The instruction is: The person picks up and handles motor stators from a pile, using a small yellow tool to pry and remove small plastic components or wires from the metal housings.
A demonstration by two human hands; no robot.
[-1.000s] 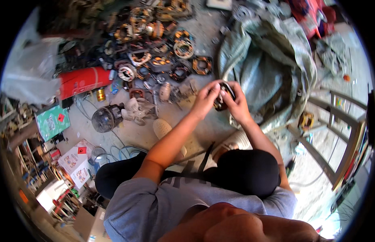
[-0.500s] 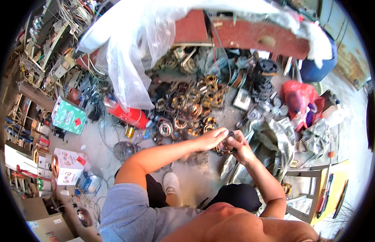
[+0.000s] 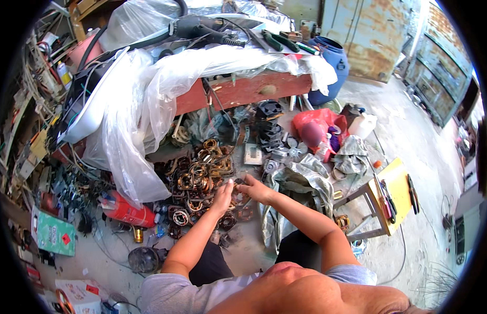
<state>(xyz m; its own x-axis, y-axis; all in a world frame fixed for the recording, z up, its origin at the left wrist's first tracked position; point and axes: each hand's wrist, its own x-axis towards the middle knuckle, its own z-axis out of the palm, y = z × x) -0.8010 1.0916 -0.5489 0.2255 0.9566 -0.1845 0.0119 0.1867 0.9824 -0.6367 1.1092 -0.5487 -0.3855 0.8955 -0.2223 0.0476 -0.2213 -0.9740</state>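
Observation:
My left hand [image 3: 222, 194] and my right hand [image 3: 254, 189] meet over a heap of rusty motor stators with copper windings [image 3: 199, 178] on the concrete floor. Both hands grip one small round stator part [image 3: 237, 194] between them, the fingers closed around its rim. My forearms reach forward from my seated body at the bottom of the view. The part is mostly hidden by my fingers.
A red workbench [image 3: 243, 89] draped in clear plastic sheet [image 3: 138, 120] stands behind the heap. A red cylinder [image 3: 125, 212] lies at left, a grey tarp [image 3: 301, 183] at right. A yellow stool [image 3: 390, 196], a blue barrel [image 3: 329, 63] and a green box [image 3: 54, 235] surround me.
The view has tilted upward, bringing the workbench and barrel into sight. My hands stay together on the same part, now over the stator heap rather than beside the grey tarp.

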